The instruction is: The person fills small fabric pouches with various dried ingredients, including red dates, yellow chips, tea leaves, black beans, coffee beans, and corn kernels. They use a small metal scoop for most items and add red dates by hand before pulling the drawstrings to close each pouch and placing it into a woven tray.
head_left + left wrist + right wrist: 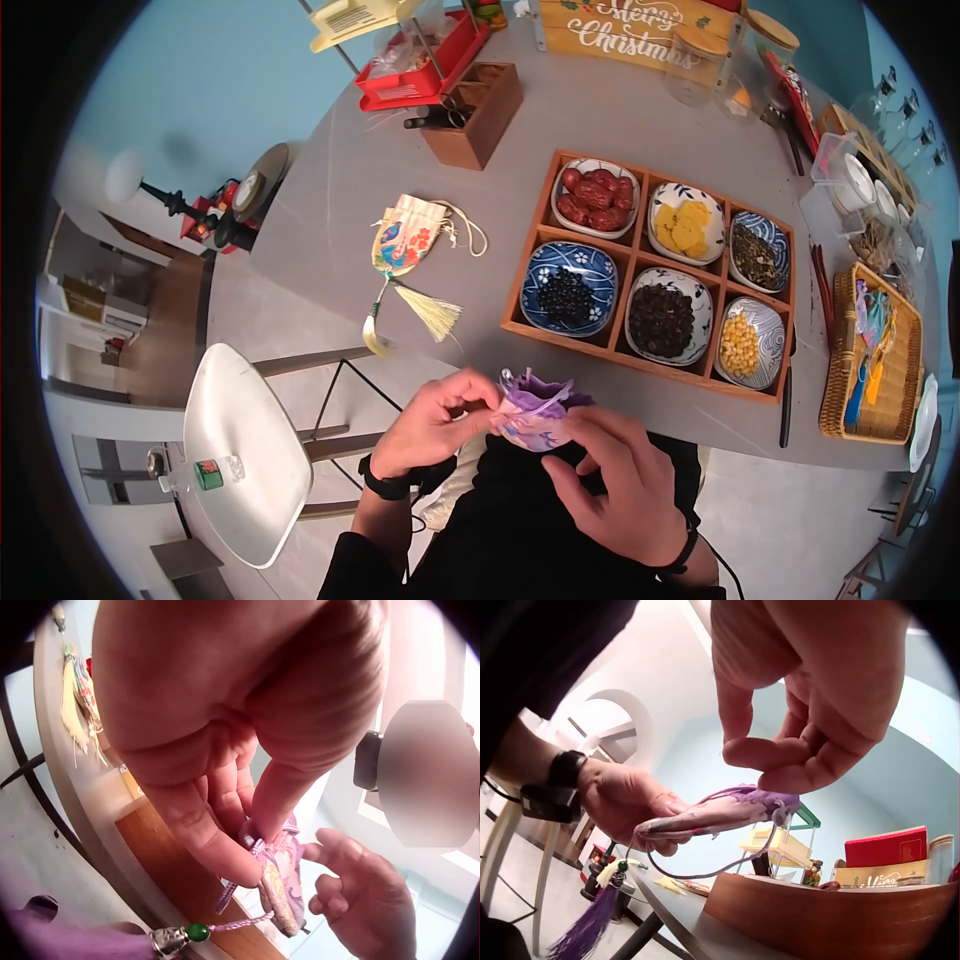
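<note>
A small purple and pink pouch (532,420) is held over the lap, in front of the table edge. The left hand (435,425) pinches its side between thumb and fingers; the left wrist view shows this pinch on the pouch (281,881) near its cord. The right hand (625,485) is at the pouch's other side, its fingers bent loosely; in the right wrist view the fingers (780,761) are above the gathered purple top, and whether they touch it is hard to tell. A purple tassel (589,926) with a green bead hangs from the cord.
On the table (330,225) lie a cream pouch (408,235) with a tassel and a divided wooden tray (620,256) of bowls holding dates, beans and other dry foods. A wicker basket (835,400) stands right, a wooden box (470,145) behind. A white chair (250,450) is left.
</note>
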Available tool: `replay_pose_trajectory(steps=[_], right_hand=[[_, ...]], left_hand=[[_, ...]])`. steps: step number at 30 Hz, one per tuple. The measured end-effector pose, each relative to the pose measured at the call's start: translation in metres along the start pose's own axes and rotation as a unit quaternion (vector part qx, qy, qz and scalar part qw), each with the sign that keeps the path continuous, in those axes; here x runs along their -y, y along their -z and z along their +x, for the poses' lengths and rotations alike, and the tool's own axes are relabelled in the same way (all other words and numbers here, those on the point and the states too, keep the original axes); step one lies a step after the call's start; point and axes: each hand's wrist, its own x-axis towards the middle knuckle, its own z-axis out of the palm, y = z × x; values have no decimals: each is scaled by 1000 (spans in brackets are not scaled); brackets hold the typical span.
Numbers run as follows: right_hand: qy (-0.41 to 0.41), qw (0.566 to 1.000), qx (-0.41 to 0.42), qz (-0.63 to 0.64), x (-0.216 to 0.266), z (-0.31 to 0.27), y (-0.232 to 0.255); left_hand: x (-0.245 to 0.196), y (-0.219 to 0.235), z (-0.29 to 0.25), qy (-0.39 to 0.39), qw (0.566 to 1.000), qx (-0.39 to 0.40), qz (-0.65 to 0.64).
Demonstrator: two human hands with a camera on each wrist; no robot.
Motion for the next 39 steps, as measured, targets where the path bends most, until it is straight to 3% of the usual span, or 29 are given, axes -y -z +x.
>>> replay_pose_trajectory(steps=[5, 15, 18, 22, 25, 27, 29, 30, 31, 32, 34, 38, 39], right_hand=[[-103, 992, -29, -69, -6, -4, -2], [-118, 985, -49, -112, -13, 0, 2], [-175, 981, -6, -84, -14, -3, 4], [-136, 989, 12, -61, -19, -5, 2], [-86, 990, 31, -110, -20, -2, 8], [-63, 986, 39, -152, -19, 1, 16], [-55, 971, 134, -188, -18, 3, 26], [-54, 971, 135, -189, -17, 5, 31], [-41, 962, 187, -196, -16, 7, 38], [-28, 950, 238, -202, -15, 8, 42], [-12, 951, 239, -195, -16, 7, 46], [21, 946, 268, -183, -14, 5, 52], [19, 945, 270, -183, -13, 5, 53]], left_hand=[[8, -13, 4, -3, 999, 42, 33], [3, -17, 4, -10, 994, 53, 98], [3, -17, 3, -16, 991, 63, 114], [10, -20, 3, -23, 994, 57, 94], [6, -30, 2, -18, 998, -5, 66], [-9, -34, 4, 31, 979, 5, 201], [-10, -28, 5, -1, 970, -5, 243], [-11, -22, 5, -33, 957, -17, 287], [-14, -17, 7, -63, 963, -27, 261], [-18, -9, 4, -49, 967, -29, 247], [-25, -1, 1, -17, 973, -67, 219], [-28, 8, 1, -24, 965, -56, 254], [-34, 8, 2, -44, 962, -16, 270]])
